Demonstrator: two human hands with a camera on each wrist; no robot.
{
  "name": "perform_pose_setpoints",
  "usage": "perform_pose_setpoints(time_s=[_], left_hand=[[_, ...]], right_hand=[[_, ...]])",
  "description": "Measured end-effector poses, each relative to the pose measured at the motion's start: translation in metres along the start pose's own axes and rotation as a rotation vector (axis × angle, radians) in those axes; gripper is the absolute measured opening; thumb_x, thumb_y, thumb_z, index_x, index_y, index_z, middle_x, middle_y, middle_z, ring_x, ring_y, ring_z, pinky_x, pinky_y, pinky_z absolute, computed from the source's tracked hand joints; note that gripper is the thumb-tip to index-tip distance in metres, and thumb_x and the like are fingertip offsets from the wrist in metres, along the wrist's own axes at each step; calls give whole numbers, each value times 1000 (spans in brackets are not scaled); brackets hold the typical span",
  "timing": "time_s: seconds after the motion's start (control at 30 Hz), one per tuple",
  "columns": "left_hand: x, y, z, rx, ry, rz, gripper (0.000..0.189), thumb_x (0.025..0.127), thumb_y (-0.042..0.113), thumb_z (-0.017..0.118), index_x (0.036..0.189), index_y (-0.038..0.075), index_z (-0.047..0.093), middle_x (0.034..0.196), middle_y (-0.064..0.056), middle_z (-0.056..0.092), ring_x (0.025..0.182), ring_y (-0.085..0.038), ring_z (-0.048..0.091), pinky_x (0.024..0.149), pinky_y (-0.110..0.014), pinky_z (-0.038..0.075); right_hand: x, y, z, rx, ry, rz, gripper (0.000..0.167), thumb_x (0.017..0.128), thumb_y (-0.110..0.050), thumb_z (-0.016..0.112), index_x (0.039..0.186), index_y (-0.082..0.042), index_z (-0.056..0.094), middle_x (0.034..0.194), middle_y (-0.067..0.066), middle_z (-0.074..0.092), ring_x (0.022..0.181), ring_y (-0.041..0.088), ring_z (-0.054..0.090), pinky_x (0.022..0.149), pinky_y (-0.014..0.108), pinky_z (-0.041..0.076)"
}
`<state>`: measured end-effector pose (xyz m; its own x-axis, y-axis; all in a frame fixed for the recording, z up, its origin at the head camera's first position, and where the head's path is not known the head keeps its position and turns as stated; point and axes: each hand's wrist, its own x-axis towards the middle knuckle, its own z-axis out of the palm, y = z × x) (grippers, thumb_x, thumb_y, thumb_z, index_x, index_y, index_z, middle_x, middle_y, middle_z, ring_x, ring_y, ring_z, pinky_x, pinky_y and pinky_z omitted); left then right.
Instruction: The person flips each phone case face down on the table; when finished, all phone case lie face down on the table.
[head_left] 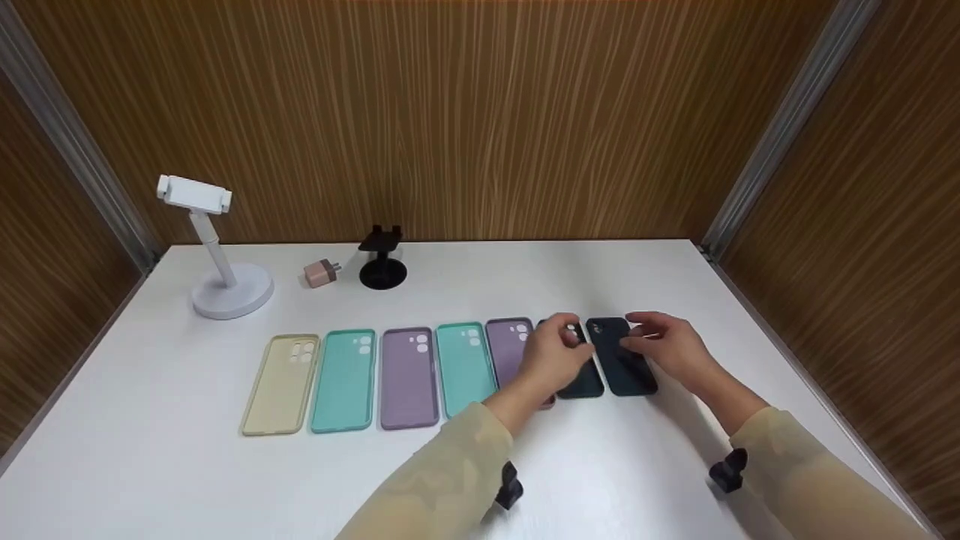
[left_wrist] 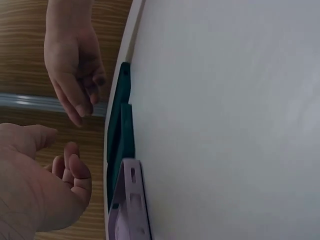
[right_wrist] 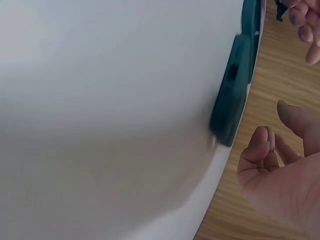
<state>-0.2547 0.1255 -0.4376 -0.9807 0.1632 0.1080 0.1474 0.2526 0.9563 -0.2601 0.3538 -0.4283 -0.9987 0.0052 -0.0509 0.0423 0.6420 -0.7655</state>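
Note:
A row of phone cases lies on the white table. Over the right end of it hover both hands, fingers loosely bent and nothing held. My left hand [head_left: 551, 356] partly covers a purple phone case [head_left: 506, 345] and a dark teal phone case [head_left: 586, 385]. Beside that, the rightmost dark phone case [head_left: 624, 369] lies under the fingertips of my right hand [head_left: 671, 351]. In the left wrist view a gap shows between thumb and fingers of the left hand [left_wrist: 50, 180]. The right wrist view likewise shows the right hand [right_wrist: 280, 165] raised above the dark case [right_wrist: 232, 90].
Leftward the row continues with a turquoise case [head_left: 465, 367], a purple case [head_left: 409, 382], another turquoise case [head_left: 343, 386] and a beige case [head_left: 277, 390]. Behind stand a white phone stand [head_left: 232, 292], a pink plug adapter [head_left: 320, 274] and a black stand [head_left: 383, 273]. Wood-grain panels [head_left: 480, 120] enclose the table.

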Motion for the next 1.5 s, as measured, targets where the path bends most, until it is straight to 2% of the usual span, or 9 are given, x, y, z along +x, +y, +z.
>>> perform_pose_setpoints(time_s=[0.2, 0.37, 0.57, 0.73, 0.93, 1.27, 1.5], left_hand=[[9, -15, -25, 62, 6, 7, 40, 95, 11, 79, 133, 5, 67, 86, 4, 65, 79, -9, 59, 77, -26, 53], [12, -30, -33, 99, -13, -14, 42, 96, 12, 79, 135, 3, 66, 88, 2, 63, 78, -10, 58, 73, -25, 51], [11, -35, -32, 172, -48, -54, 44, 97, 15, 80, 137, 6, 66, 93, 2, 62, 83, -11, 57, 76, -27, 50], [12, -36, -30, 224, -60, -71, 45, 94, 18, 83, 135, 8, 68, 96, 1, 62, 85, -11, 55, 78, -27, 49], [12, -39, -31, 265, -71, -75, 52, 91, 21, 87, 135, 4, 67, 97, 0, 62, 88, -13, 56, 83, -31, 51], [12, -40, -29, 316, -85, -76, 59, 89, 23, 89, 139, 1, 66, 101, -1, 63, 92, -16, 58, 87, -33, 53], [11, -38, -28, 329, -87, -81, 62, 88, 22, 90, 141, 1, 64, 105, -3, 65, 94, -17, 60, 90, -35, 55]], right_hand=[[2, -11, 14, 25, -13, -35, 55, 100, -21, 76, 149, -4, 59, 124, 15, 69, 119, 33, 62, 105, 45, 48], [6, -15, 27, 31, -18, -51, 51, 98, -16, 77, 145, -2, 62, 119, 13, 72, 112, 29, 64, 104, 45, 47], [10, -13, 36, 15, -49, -26, 51, 99, -18, 77, 146, -4, 62, 120, 12, 73, 112, 28, 65, 102, 43, 50], [13, -9, 41, -10, -70, -31, 51, 97, -17, 79, 143, 0, 64, 117, 11, 74, 111, 27, 67, 98, 39, 52], [14, -7, 44, -48, -73, -43, 49, 95, -17, 81, 138, 2, 66, 112, 10, 73, 103, 24, 65, 89, 32, 51], [14, -6, 47, -108, -74, -95, 45, 95, -15, 81, 135, 2, 68, 108, 9, 71, 98, 24, 63, 88, 38, 50], [14, -6, 49, -127, -72, -109, 45, 93, -13, 82, 134, 2, 69, 107, 9, 71, 96, 24, 62, 86, 38, 50]])
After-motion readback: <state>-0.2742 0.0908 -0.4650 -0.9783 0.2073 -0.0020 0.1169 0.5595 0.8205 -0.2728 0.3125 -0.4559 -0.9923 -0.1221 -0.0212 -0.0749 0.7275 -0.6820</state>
